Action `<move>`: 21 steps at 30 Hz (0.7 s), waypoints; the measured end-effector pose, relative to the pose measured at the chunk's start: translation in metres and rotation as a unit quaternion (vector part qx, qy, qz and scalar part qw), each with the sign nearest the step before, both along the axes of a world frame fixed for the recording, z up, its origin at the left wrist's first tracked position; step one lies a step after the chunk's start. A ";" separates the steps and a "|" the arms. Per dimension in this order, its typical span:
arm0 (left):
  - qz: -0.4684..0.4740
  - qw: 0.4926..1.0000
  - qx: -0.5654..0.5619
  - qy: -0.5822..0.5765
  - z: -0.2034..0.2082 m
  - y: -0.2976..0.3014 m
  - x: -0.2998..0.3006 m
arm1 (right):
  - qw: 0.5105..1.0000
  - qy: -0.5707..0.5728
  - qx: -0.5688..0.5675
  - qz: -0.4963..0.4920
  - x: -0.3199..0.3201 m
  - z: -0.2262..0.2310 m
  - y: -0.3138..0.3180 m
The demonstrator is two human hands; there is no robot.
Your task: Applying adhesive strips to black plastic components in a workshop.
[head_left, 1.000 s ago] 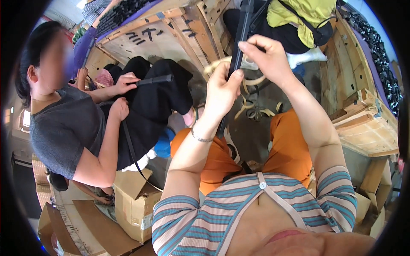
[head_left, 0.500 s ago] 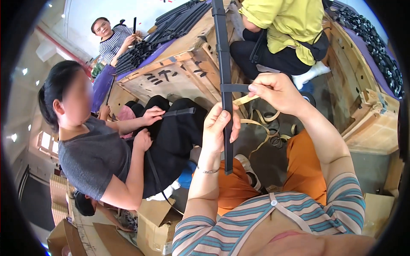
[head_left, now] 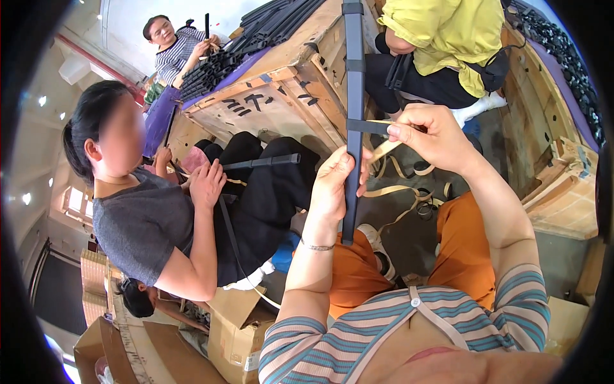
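Note:
A long, narrow black bar (head_left: 354, 83) stands nearly upright before me, with darker bands wrapped across it in several places. My left hand (head_left: 332, 182) is closed around its lower part. To the right, my right hand (head_left: 432, 131) pinches the end of a black adhesive strip (head_left: 368, 127), stretched sideways from the bar. A pale yellow backing ribbon (head_left: 387, 191) hangs from around my hands in loose curls toward the floor. The bar's lower end shows below my left hand, above my orange trousers.
At left, a co-worker in a grey shirt (head_left: 144, 224) holds a similar black bar (head_left: 265, 161). A wooden crate (head_left: 256, 105) piled with black bars (head_left: 262, 35) stands ahead. A person in yellow (head_left: 448, 38) sits at far right beside another crate (head_left: 563, 192). Cardboard boxes (head_left: 233, 345) lie lower left.
The bar and both my hands have shifted slightly right in view, with the strip still pinched. The grey-shirted co-worker's hands have come together near the end of their bar.

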State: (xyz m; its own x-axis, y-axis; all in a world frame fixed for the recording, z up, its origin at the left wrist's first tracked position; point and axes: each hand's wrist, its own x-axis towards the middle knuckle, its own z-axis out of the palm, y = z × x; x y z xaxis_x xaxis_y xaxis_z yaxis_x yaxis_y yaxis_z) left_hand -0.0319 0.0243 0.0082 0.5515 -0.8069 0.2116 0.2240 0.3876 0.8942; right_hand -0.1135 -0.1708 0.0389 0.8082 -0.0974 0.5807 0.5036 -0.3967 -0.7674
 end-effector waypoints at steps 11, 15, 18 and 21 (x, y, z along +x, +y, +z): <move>0.018 0.996 -0.090 -0.005 -0.001 0.001 0.003 | 1.000 -0.019 -0.012 -0.005 -0.016 0.008 0.006; -0.081 0.986 -0.132 0.057 0.002 0.006 0.010 | 1.000 -0.013 0.004 -0.014 -0.019 0.008 0.003; -0.098 0.983 -0.145 0.063 0.002 0.008 0.012 | 1.000 -0.017 0.002 -0.003 -0.019 0.008 0.002; -0.105 0.982 -0.148 0.054 0.001 0.008 0.011 | 1.000 -0.019 0.019 -0.006 -0.019 0.007 0.001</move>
State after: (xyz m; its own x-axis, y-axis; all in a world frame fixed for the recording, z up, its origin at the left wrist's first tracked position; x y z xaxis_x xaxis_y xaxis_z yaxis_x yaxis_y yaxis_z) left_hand -0.0205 0.0320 0.0092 0.4106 -0.8171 0.4046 0.4138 0.5624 0.7158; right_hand -0.1321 -0.1701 0.0458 0.7841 -0.1297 0.6070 0.5286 -0.3730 -0.7625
